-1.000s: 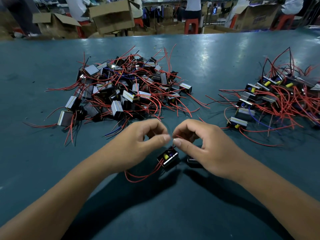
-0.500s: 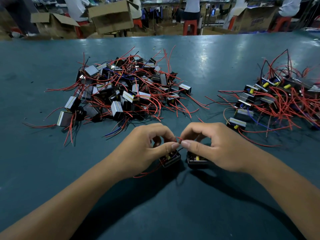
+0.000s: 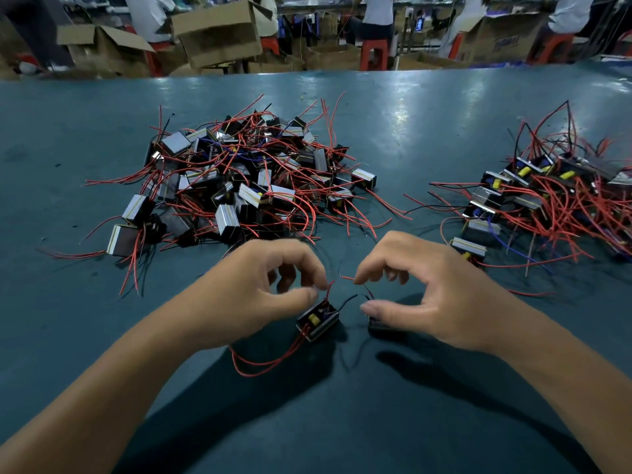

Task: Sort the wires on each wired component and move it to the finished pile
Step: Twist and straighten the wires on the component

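A: Where is the component being worked on?

B: A small black wired component (image 3: 317,319) with a yellow part on top lies on the teal bench (image 3: 410,107), right in front of the person, between the two hands. Its long red wires (image 3: 260,366) loop away toward the near side, under the left wrist.

A: And the left hand (image 3: 253,295)?

B: Its grip is closed in a pinch: thumb and forefinger meet on a short red wire (image 3: 329,289) rising from the top of the component.

A: The right hand (image 3: 427,292)?

B: It hovers just beside, fingers curved. The forefinger tip touches a red wire end (image 3: 347,278), and the thumb lies over a second black component (image 3: 381,326), mostly hidden beneath it. Whether that grip truly clamps anything, I cannot tell. A thin black wire (image 3: 352,299) arcs from one component toward the other.

A: The piles?

B: A big tangled heap of components (image 3: 239,186) with red wires sits beyond the left hand. A second pile (image 3: 540,200) lies well apart at the right, beyond the right hand.

A: Behind the bench?

B: Cardboard boxes (image 3: 219,32), red stools (image 3: 374,53) and seated people, blurred.
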`<state>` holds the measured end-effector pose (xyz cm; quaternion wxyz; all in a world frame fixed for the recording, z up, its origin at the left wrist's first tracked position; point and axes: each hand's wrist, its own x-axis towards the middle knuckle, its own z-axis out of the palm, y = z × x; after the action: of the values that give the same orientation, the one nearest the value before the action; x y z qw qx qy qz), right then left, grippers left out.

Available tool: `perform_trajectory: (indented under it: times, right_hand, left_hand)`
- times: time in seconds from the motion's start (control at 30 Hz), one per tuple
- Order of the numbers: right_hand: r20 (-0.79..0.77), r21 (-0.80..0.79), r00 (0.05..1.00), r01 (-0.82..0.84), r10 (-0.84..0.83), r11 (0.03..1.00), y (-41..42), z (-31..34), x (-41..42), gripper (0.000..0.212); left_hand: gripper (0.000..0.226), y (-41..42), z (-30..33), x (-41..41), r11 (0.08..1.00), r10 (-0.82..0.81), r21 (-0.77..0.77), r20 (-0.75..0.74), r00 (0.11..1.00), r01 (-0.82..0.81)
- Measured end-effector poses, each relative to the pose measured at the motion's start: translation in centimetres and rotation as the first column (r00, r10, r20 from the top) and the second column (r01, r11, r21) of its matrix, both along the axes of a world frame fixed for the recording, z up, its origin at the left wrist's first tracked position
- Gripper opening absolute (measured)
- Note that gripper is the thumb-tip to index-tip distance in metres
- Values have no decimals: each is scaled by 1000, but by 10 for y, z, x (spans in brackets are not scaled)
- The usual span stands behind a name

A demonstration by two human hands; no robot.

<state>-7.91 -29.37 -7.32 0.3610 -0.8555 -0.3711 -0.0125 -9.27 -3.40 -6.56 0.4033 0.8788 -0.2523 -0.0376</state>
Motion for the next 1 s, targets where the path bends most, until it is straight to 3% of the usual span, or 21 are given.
perform_trajectory:
  times: [0.13,0.27,0.57,0.63,0.73,0.8,0.9,1.0]
  right_hand:
    - [54,-29,999,-5,6,1000,7,-5,-2,14]
    - [86,-22,996,16,-14,1000,7,-5,-1,6]
    - [50,9,998,47,-48,999,0,-3,5,6]
    - [-25,3,996,81,-81,997,-5,-1,5,21]
    - [-144,-277,979,98,-142,956,-15,1,3,57]
    - [-61,-491,986,106,-155,865,-14,-3,-1,52]
    - [56,-521,954,280,-296,807,-2,-4,-4,31]
    - [49,-461,889,426,-456,779,11,-10,-7,40]
  left_hand:
    - [18,-4,-3,-3,985,-154,70,-81,985,160]
    - [3,-12,-8,-3,986,-167,11,-37,985,168]
    - [22,-7,-9,0,995,-92,-33,-64,994,90]
    - [21,-4,-7,3,997,-76,-35,-77,994,74]
    - [37,12,-4,6,998,-49,29,-169,984,54]
    - [43,17,-4,5,973,-54,208,-226,973,103]
    - [43,8,-12,4,902,-47,420,-127,991,96]
    - [53,-8,-20,3,931,8,364,-50,999,10]
